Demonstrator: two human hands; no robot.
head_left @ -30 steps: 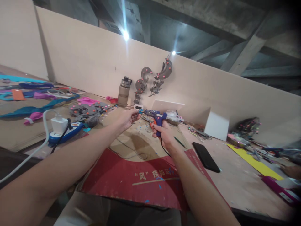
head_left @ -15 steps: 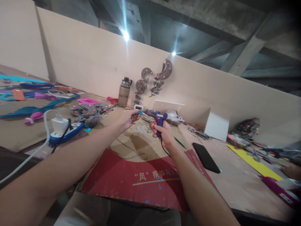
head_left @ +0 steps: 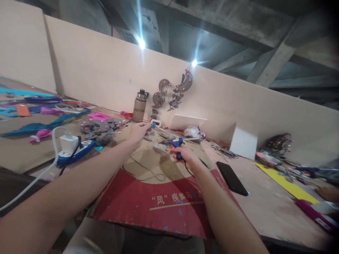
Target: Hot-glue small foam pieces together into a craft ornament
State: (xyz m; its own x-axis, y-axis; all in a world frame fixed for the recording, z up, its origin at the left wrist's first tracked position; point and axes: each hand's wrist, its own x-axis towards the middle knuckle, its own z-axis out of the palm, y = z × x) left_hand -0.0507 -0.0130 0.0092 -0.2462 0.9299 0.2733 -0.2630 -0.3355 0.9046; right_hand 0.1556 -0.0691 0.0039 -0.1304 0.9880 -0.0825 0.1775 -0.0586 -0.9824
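Observation:
My right hand (head_left: pixel 184 155) grips a blue glue gun (head_left: pixel 174 144) by its handle, nozzle pointing left, low over the brown cardboard sheet (head_left: pixel 148 165). My left hand (head_left: pixel 138 131) is stretched farther back and pinches a small blue piece (head_left: pixel 153 125) between its fingertips, close to a small white object (head_left: pixel 156 122). The two hands are apart, the gun's tip a short way below and right of the piece. A black cord runs from the gun under my right wrist.
A bottle (head_left: pixel 139 105) stands at the wall beside grey crescent ornaments (head_left: pixel 172 91). A power strip with white plug (head_left: pixel 72 148) lies left, a black phone (head_left: pixel 232 177) right. Coloured felt strips (head_left: pixel 39 116), a yellow sheet (head_left: pixel 288 183) and white boxes (head_left: pixel 243 143) surround the red-printed cardboard (head_left: pixel 164 208).
My right hand has lowered the glue gun away from the piece toward the cardboard. My left hand has carried the blue piece up and back, so the hands have separated.

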